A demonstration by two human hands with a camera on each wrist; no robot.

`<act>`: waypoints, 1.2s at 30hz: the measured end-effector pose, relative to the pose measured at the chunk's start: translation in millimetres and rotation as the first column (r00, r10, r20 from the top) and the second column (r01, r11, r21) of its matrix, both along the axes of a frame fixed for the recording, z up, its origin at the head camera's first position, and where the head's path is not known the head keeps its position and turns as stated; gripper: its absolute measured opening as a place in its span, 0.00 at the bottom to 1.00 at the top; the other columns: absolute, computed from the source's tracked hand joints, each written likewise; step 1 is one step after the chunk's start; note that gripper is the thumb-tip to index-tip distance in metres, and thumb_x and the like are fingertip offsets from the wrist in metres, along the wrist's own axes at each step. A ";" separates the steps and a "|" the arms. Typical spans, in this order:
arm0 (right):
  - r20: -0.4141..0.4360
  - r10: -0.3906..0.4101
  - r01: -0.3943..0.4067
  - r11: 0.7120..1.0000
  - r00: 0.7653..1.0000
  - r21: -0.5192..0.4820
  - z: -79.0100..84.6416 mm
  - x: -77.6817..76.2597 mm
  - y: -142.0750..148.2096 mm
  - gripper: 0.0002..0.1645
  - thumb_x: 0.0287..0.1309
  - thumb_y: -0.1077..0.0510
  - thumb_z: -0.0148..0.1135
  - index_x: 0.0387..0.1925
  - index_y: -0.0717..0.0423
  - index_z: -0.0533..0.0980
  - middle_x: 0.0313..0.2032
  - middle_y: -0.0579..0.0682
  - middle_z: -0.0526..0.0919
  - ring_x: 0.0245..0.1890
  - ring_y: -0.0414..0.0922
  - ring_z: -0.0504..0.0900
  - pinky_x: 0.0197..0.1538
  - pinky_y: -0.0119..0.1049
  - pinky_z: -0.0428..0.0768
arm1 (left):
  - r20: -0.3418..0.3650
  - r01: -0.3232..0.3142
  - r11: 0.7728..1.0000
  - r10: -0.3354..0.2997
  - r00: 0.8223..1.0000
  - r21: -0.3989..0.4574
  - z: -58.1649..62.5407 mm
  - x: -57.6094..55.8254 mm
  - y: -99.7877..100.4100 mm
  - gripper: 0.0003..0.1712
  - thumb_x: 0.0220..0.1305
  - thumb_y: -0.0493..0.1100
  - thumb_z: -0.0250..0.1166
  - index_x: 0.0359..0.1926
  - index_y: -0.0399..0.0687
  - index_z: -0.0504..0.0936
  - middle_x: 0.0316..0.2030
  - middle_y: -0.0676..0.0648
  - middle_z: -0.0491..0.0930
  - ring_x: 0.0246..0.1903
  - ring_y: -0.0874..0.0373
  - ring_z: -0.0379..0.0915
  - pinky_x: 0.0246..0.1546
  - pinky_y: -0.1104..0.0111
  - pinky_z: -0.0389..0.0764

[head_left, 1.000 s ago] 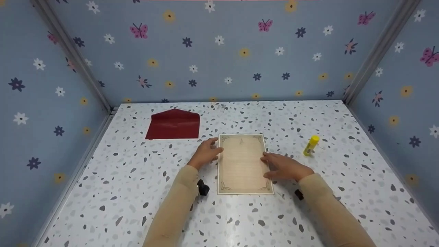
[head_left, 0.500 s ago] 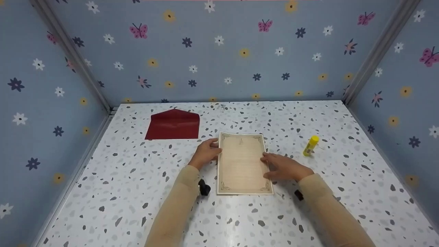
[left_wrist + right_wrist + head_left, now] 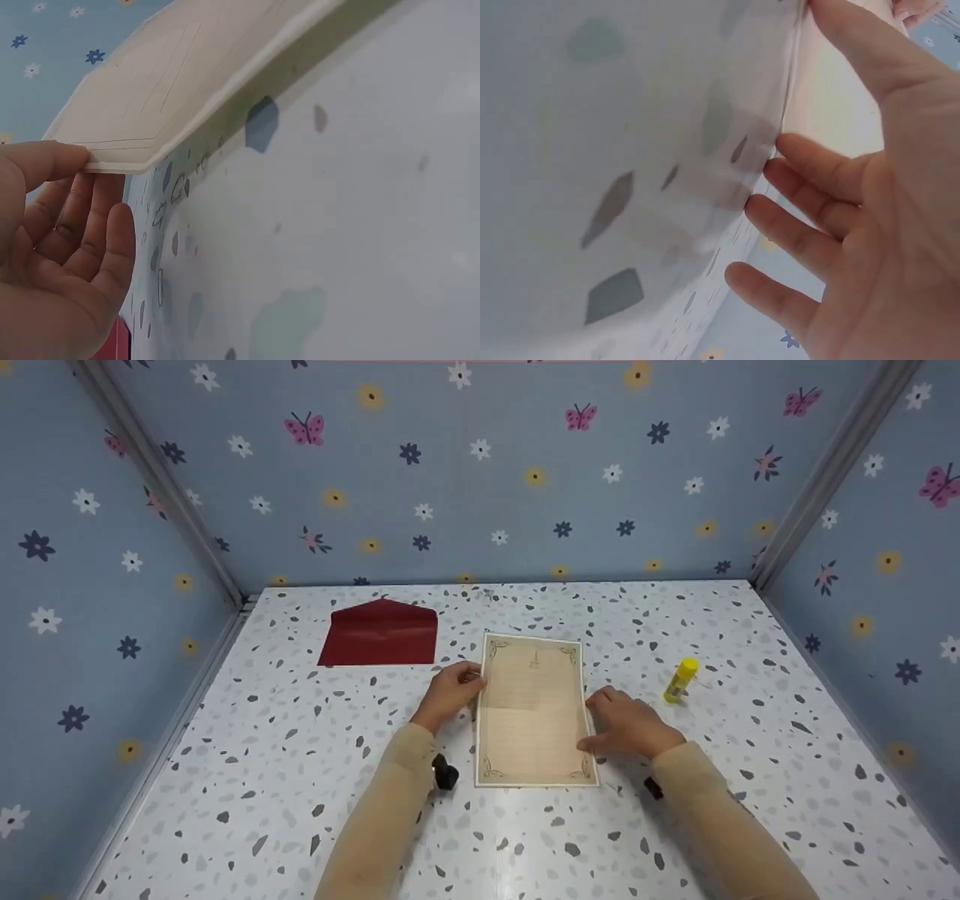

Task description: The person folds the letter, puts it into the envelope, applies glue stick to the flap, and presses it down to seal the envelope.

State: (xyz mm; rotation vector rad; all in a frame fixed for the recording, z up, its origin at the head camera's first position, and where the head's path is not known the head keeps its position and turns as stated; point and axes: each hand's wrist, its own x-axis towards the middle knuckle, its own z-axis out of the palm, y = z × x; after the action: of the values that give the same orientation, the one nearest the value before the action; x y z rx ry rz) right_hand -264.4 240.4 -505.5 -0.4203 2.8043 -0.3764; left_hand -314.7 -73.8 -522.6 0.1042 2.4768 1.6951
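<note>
A beige sheet of letter paper [image 3: 532, 727], with an ornate corner border and faint ruled lines, stands out in the middle of the white speckled table [image 3: 360, 825]. Its far left part is raised off the tabletop. At the left edge my left hand [image 3: 448, 695] pinches the sheet; in the left wrist view, the thumb [image 3: 52, 161] lies on top with fingers beneath. My right hand [image 3: 628, 724] is at the right edge, its fingers spread. Seen from the right wrist, the thumb and fingertips [image 3: 791, 142] meet or nearly meet the paper's edge.
A dark red envelope [image 3: 382, 641] lies with its flap open at the back left. On the right is a yellow glue stick [image 3: 681, 680]. Blue patterned walls [image 3: 480, 472] enclose the table at the back and both sides.
The paper's far end has risen and shifted slightly away and to the right. My right fingers have moved a little rightward, while my left hand keeps its hold.
</note>
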 end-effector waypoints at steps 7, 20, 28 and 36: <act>0.008 -0.035 0.035 0.999 0.999 0.028 1.8 0.4 -0.7 0.55 0.50 0.30 0.72 0.70 0.56 0.66 0.65 0.55 0.69 0.61 0.58 0.72 0.63 0.55 0.72 | -0.055 0.071 0.997 -0.070 0.996 0.003 3.2 1.4 -4.8 0.11 0.68 0.43 0.65 0.48 0.44 0.82 0.41 0.48 0.82 0.43 0.55 0.76 0.47 0.63 0.77; -0.004 -0.021 0.021 0.999 1.000 0.024 -3.4 2.1 1.5 0.53 0.51 0.31 0.71 0.69 0.57 0.67 0.66 0.56 0.69 0.62 0.58 0.72 0.62 0.57 0.72 | -0.122 0.273 0.947 -0.295 0.948 -0.169 8.0 12.5 -9.8 0.08 0.72 0.42 0.58 0.50 0.50 0.74 0.54 0.45 0.81 0.55 0.52 0.77 0.57 0.56 0.77; 0.003 -0.021 0.021 0.999 1.000 0.036 -3.1 3.3 0.9 0.51 0.51 0.30 0.71 0.68 0.56 0.68 0.64 0.56 0.70 0.61 0.58 0.72 0.62 0.57 0.72 | -0.179 0.332 0.910 -0.380 0.907 -0.250 8.7 18.6 -16.1 0.11 0.74 0.40 0.58 0.54 0.54 0.76 0.54 0.47 0.82 0.55 0.53 0.78 0.55 0.59 0.79; -0.022 0.025 -0.024 0.999 0.999 0.031 -1.6 2.9 1.8 0.46 0.53 0.33 0.71 0.63 0.57 0.70 0.57 0.54 0.72 0.55 0.54 0.74 0.56 0.52 0.76 | -0.223 0.371 0.877 -0.444 0.868 -0.305 7.5 22.6 -21.8 0.05 0.74 0.35 0.57 0.45 0.50 0.74 0.47 0.48 0.84 0.42 0.57 0.79 0.45 0.62 0.80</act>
State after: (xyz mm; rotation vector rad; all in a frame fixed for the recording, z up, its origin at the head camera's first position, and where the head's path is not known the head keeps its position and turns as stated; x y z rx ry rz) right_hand -261.5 242.2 -507.0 -0.4539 2.8200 -0.3246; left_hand -292.1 -95.6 -515.2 0.8441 2.5927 1.2485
